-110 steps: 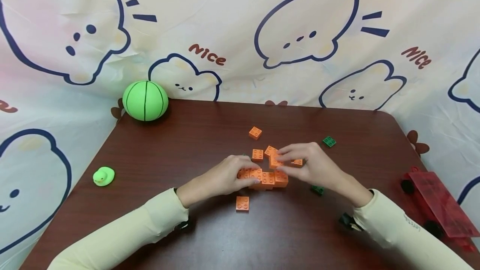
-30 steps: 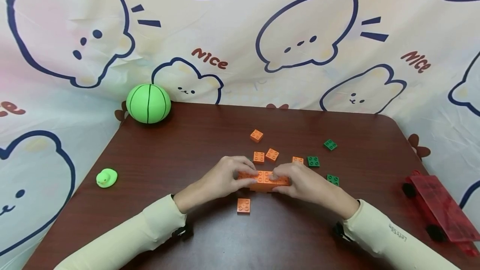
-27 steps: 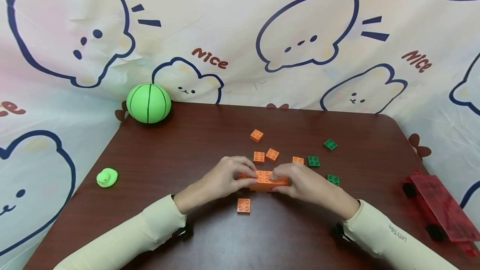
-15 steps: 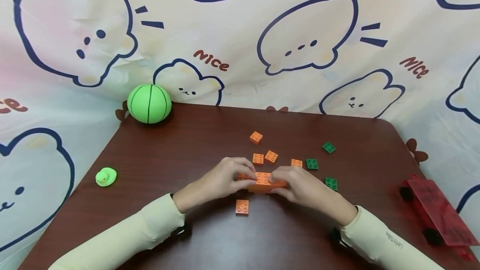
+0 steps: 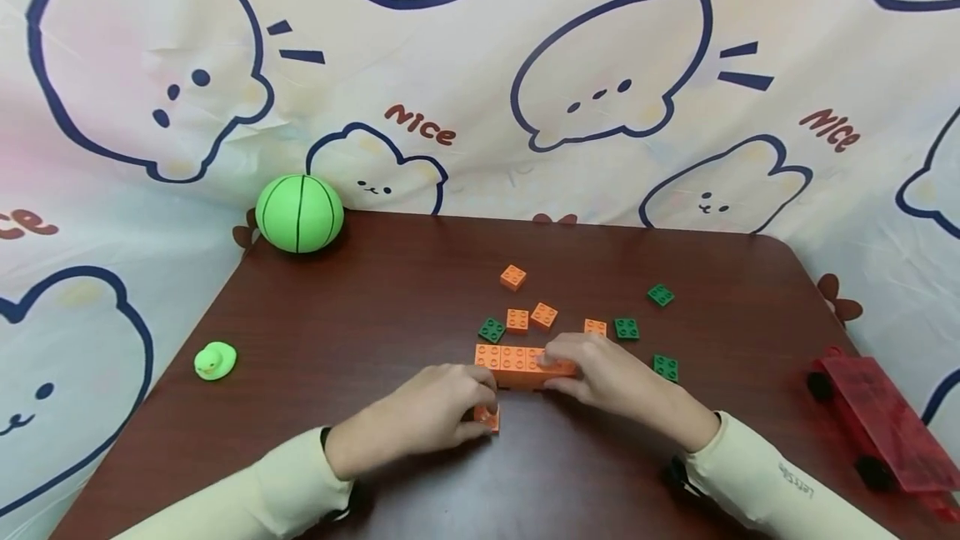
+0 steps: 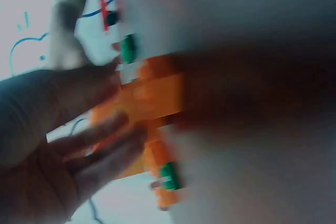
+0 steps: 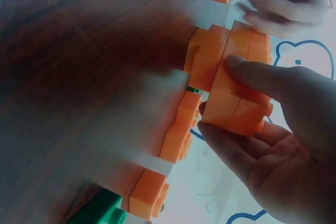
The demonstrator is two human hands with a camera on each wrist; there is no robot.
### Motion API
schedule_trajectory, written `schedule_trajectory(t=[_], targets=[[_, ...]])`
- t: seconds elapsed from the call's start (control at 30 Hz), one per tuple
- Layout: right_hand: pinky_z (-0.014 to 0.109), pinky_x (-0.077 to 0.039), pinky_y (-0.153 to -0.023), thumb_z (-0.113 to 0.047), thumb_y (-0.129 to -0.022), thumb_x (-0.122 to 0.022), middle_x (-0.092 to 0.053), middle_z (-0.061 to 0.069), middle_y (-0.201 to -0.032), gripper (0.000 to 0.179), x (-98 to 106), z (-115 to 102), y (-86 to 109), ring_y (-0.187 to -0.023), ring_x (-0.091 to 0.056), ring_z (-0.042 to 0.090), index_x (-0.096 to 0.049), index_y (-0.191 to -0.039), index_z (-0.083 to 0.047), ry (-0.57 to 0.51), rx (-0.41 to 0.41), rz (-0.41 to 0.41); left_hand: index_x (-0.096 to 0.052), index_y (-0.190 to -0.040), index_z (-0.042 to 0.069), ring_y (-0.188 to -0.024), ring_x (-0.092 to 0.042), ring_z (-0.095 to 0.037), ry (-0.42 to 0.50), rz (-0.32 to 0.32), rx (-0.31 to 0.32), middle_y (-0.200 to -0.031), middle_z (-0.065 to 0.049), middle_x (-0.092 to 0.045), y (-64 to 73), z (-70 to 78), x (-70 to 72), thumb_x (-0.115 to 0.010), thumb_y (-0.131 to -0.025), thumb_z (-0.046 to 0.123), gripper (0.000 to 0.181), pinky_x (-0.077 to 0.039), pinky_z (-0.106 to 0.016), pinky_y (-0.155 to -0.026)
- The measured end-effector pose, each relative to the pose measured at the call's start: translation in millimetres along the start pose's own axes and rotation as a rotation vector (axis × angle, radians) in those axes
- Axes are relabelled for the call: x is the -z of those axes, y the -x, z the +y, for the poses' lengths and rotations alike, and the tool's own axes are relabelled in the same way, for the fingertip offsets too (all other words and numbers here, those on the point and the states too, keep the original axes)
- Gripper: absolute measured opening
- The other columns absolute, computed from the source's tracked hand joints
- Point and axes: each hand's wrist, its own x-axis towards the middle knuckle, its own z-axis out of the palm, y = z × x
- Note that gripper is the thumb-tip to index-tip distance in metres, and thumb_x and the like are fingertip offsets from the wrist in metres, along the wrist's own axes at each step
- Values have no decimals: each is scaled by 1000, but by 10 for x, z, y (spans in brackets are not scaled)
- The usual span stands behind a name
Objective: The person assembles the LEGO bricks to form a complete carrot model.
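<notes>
A long orange building-block row (image 5: 513, 359), made of joined bricks, lies mid-table. My right hand (image 5: 609, 373) grips its right end, and in the right wrist view the thumb lies along one side of the joined bricks (image 7: 223, 98) with the fingers underneath. My left hand (image 5: 427, 411) is over a loose orange brick (image 5: 491, 418) at the front, thumb and fingers apart around it and partly hiding it. The left wrist view is blurred by motion; there the left hand (image 6: 63, 129) has its fingers extended near orange bricks.
Behind the row lie a green brick (image 5: 492, 330) and several loose orange bricks, among them one farther back (image 5: 513, 277). More green bricks (image 5: 626, 329) sit to the right. A green ball (image 5: 299, 213), a toy duck (image 5: 215, 361) and a red toy car (image 5: 885, 423) stand around the edges.
An orange brick held by my right hand earlier now forms part of the row. My left hand has let go of the row's left end and moved toward me, over the front brick.
</notes>
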Motion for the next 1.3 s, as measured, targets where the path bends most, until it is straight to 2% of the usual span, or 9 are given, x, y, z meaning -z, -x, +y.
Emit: schedule_trajectory(t=[0.17,0.27,0.4,0.47,0.57,0.63,0.7,0.93,1.3], targets=[[24,-60,-80,-21,-88,-83,-72,-9,-96,16,9,-11,-2,-87,-66,1,-72,-98,-22,4,-9,-10,-76,-113,15,-89,-66,-6,-41,20,46,-102,5,-73,45,-43,-199,-82,-89,28,28,-57,-27,-77],[24,-60,-79,-21,-87,-84,-73,-9,-96,17,20,-9,-1,-88,-67,1,-72,-99,-22,5,-8,-1,-75,-114,13,-89,-64,-5,-37,-6,57,-103,4,-73,19,-41,-221,-81,-89,28,30,-56,-27,-78],[24,-60,-80,-21,-88,-83,-73,-8,-97,17,6,-2,-18,-89,-68,1,-72,-100,-21,0,10,3,-72,-117,13,-94,-64,-4,29,13,37,-109,5,-71,51,11,-182,-79,-91,28,31,-56,-25,-82],[24,-60,-79,-20,-88,-83,-72,-8,-97,16,-7,0,-29,-88,-67,1,-72,-100,-21,-6,27,3,-71,-117,13,-96,-63,-4,76,73,-2,-111,6,-69,74,44,-121,-78,-91,27,31,-55,-24,-84],[23,-59,-78,-20,-88,-84,-71,-9,-95,16,-14,2,-35,-87,-66,1,-72,-99,-21,-7,43,7,-69,-118,10,-96,-63,-5,136,227,-76,-109,4,-69,58,42,8,-79,-90,20,32,-57,-23,-84],[23,-59,-78,-20,-87,-84,-71,-9,-95,16,-7,0,-31,-86,-66,1,-72,-98,-21,-6,42,11,-69,-118,8,-96,-65,-7,162,325,-84,-109,1,-71,19,0,102,-80,-87,15,34,-58,-25,-84],[23,-60,-78,-21,-87,-84,-71,-9,-95,17,4,-4,-27,-86,-66,1,-72,-99,-20,-7,33,8,-69,-119,5,-95,-68,-9,198,378,-58,-110,-2,-72,-24,-66,179,-81,-86,11,35,-60,-26,-83],[24,-60,-80,-21,-87,-84,-71,-8,-96,17,29,-7,-24,-86,-65,1,-73,-100,-20,-17,11,4,-71,-120,7,-97,-69,-12,259,316,79,-111,-3,-74,-107,-233,241,-82,-88,14,34,-62,-33,-83],[24,-60,-80,-22,-87,-84,-71,-9,-97,18,0,10,-2,-87,-64,0,-73,-102,-20,-26,7,3,-72,-124,8,-91,-66,-10,254,248,110,-115,-3,-74,-155,-275,197,-80,-90,17,36,-62,-34,-80]])
